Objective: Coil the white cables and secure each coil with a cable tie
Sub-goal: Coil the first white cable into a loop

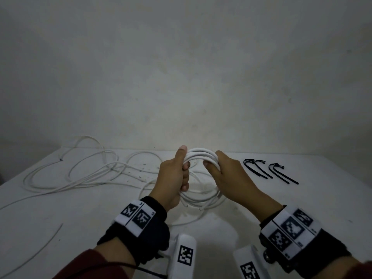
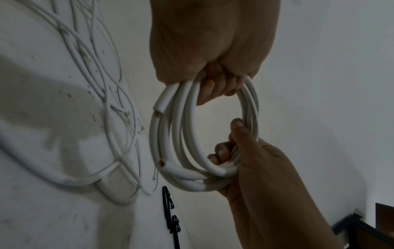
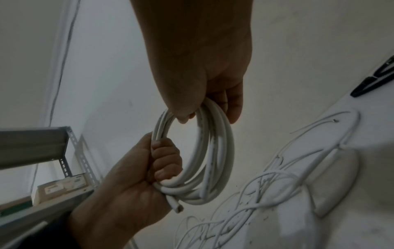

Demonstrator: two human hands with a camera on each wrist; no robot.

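A coil of thick white cable (image 1: 201, 155) with several loops is held upright above the white table (image 1: 302, 198), between both hands. My left hand (image 1: 182, 172) grips the coil's left side with fingers wrapped round the loops and thumb up. My right hand (image 1: 213, 168) grips the right side. In the left wrist view the coil (image 2: 168, 134) shows two cut ends with copper, held by the left hand (image 2: 213, 80) above and the right hand (image 2: 245, 151) below. In the right wrist view the right hand (image 3: 209, 104) and left hand (image 3: 149, 168) clasp the coil (image 3: 224, 151). Black cable ties (image 1: 267, 170) lie to the right.
Thinner loose white cables (image 1: 80, 174) sprawl in tangled loops over the table's left half, and another loop lies beneath the coil. A short cable piece (image 1: 50, 242) lies front left. A plain wall stands behind the table. A metal shelf (image 3: 32, 144) with a box (image 3: 61, 185) stands left.
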